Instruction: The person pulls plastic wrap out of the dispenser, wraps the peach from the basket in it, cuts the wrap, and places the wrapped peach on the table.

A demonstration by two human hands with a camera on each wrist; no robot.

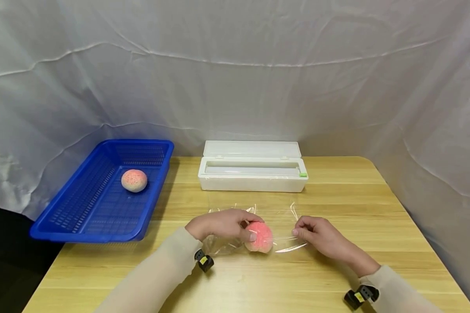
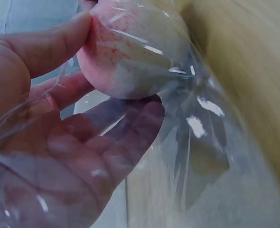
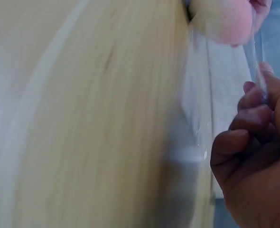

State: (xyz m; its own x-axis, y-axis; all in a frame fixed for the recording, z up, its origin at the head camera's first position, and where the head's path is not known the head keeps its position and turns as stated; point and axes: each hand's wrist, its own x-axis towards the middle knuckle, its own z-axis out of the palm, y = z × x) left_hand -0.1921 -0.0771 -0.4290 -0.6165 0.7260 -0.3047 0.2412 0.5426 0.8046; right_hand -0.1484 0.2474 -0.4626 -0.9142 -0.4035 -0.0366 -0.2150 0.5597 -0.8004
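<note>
A pink-and-cream peach (image 1: 260, 238) is gripped by my left hand (image 1: 223, 222), with the thumb and fingertips on its sides. Clear cling film (image 2: 197, 123) wraps around part of the peach; in the left wrist view it also lies across my left palm. To the right of the fruit, my right hand (image 1: 323, 234) pinches an edge of the film between thumb and fingers. From that pinch the film stretches taut towards the peach, as the right wrist view shows too. More of the transparent sheet spreads on the table behind the peach; its exact edges are hard to see.
At the back of the wooden table (image 1: 376, 208) stands a white cling film box (image 1: 254, 184), its lid (image 1: 252, 149) raised and a green tab (image 1: 303, 174) at its right end. A blue basket (image 1: 156, 204) on the left contains another peach (image 1: 134, 180). Pale curtains (image 1: 235, 95) surround the table.
</note>
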